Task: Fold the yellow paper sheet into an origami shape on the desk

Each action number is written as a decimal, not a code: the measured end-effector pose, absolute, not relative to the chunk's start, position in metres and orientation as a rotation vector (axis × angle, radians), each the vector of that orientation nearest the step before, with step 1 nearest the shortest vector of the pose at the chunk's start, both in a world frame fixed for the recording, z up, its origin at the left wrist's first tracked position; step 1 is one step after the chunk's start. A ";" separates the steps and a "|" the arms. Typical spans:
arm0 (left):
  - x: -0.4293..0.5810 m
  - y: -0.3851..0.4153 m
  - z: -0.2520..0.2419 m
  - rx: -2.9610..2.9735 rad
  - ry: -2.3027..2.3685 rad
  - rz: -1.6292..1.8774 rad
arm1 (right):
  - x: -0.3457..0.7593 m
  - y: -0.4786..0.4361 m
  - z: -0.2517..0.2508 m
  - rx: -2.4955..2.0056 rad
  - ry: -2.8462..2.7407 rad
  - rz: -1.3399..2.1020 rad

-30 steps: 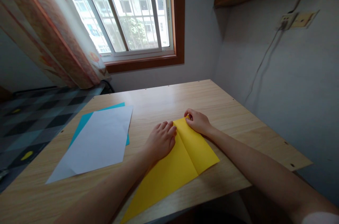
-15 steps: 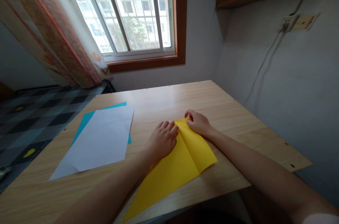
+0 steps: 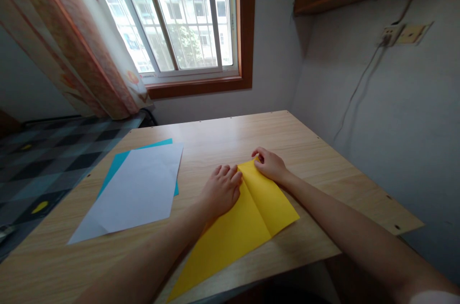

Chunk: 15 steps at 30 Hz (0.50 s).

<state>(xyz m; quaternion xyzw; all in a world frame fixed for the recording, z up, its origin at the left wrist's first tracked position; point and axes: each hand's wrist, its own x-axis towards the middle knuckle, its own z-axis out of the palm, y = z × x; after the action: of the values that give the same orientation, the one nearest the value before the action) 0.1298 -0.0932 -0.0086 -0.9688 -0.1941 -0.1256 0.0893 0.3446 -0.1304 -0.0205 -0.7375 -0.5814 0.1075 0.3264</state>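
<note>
On the desk the thin, easily creased yellow paper lies under the flat, open left hand while the right hand pinches its far tip, best held by the edges.

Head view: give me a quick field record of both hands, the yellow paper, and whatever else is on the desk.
left hand: flat, palm down on the left part of the yellow paper
right hand: fingertips curled onto the paper's far corner; pinching or pressing, cannot tell
paper state: right flap folded in to a centre crease, lying flat on the desk
other sheets: white sheet lying on a teal sheet, to the left, apart from the hands
background: window and curtain beyond the desk
</note>
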 end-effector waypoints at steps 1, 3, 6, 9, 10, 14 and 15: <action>0.129 -0.093 -0.009 -2.876 -0.575 -0.379 | 0.346 -0.129 -0.021 -1.930 -1.525 0.287; 0.128 -0.092 -0.010 -2.863 -0.570 -0.380 | 0.349 -0.127 -0.022 -1.921 -1.526 0.292; 0.127 -0.092 -0.010 -2.851 -0.563 -0.366 | 0.353 -0.125 -0.022 -1.901 -1.514 0.297; 0.127 -0.091 -0.010 -2.853 -0.557 -0.352 | 0.353 -0.123 -0.022 -1.907 -1.482 0.304; 0.127 -0.091 -0.010 -2.855 -0.558 -0.350 | 0.353 -0.123 -0.022 -1.913 -1.474 0.303; 0.129 -0.092 -0.009 -2.852 -0.564 -0.357 | 0.351 -0.123 -0.022 -1.941 -1.474 0.270; 0.129 -0.093 -0.009 -2.850 -0.564 -0.359 | 0.350 -0.123 -0.022 -1.948 -1.479 0.261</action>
<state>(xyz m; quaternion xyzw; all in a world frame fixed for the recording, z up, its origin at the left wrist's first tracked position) 0.1290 -0.0926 -0.0086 -0.9680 -0.1915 -0.1218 0.1069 0.3500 -0.1227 -0.0224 -0.7465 -0.5667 0.0999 0.3342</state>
